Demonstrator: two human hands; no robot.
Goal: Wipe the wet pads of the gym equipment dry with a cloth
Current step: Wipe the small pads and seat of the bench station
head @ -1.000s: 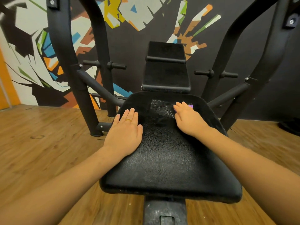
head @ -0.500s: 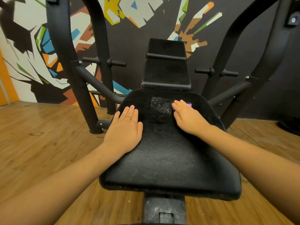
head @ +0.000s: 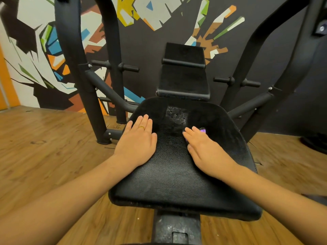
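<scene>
Centre of view: a black, grainy seat pad (head: 177,177) of a gym machine, sloping from the near edge away toward the far wall. On its far half, in the middle, a glistening wet patch (head: 176,119) dotted with droplets.

Just right of and nearer than that patch, the right hand (head: 207,151), lying flat with fingers straight and close together, pressing down on a small purple cloth (head: 202,129). Only a sliver of the cloth visible, peeking out past the fingertips; the rest hidden under the hand.

On the left edge of the pad, the left hand (head: 137,144), resting palm down, fingers straight and together, holding nothing. A thin gold ring (head: 142,127) on one finger. Both bare forearms reaching in from the near corners.

Directly beyond the seat pad, an upright black back pad (head: 183,75), narrower, with a bar across its upper part.

Around both pads, the machine's black metal frame (head: 76,68), with thick curved posts left and right and short pegs (head: 128,67) sticking out sideways. Below the near edge of the seat, a dark support post (head: 177,228).

Underneath everything, a wooden plank floor (head: 44,156). At the far side, a dark wall with a jagged multicoloured mural (head: 31,41).
</scene>
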